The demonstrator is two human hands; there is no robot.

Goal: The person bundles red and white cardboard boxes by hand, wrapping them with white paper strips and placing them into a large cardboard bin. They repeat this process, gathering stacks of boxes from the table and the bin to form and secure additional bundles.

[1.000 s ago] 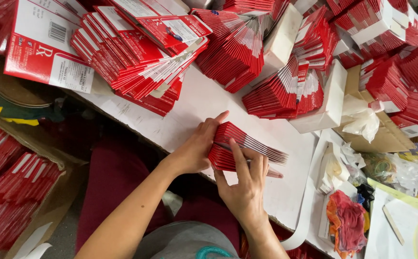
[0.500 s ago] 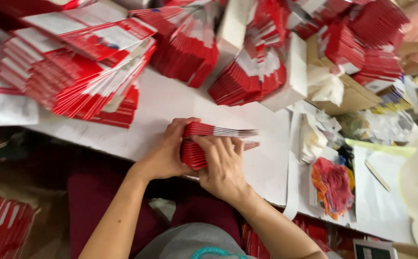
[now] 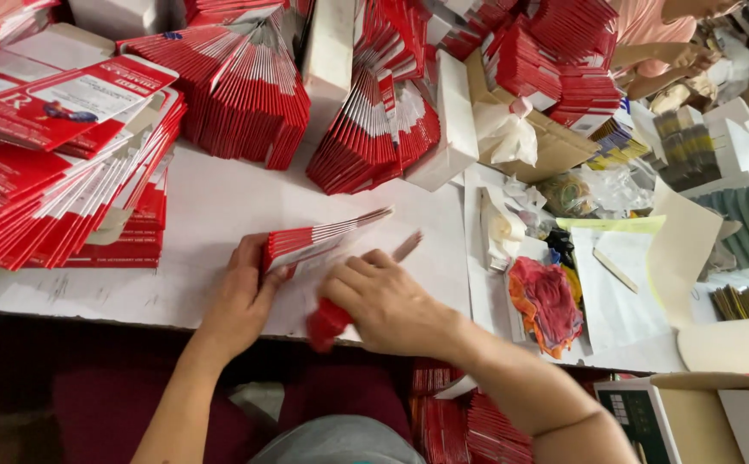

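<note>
White table (image 3: 220, 215): red card stack (image 3: 306, 245) between both hands.

Bare forearms, grey top, no sleeves

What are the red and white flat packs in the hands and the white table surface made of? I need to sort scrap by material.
The small stack of red and white flat packs looks like thin printed cardboard, slightly glossy: its edges fan into stiff sheets. The left hand and right hand grip it. The white table surface seems matte paper or board, scuffed with marks.
</note>
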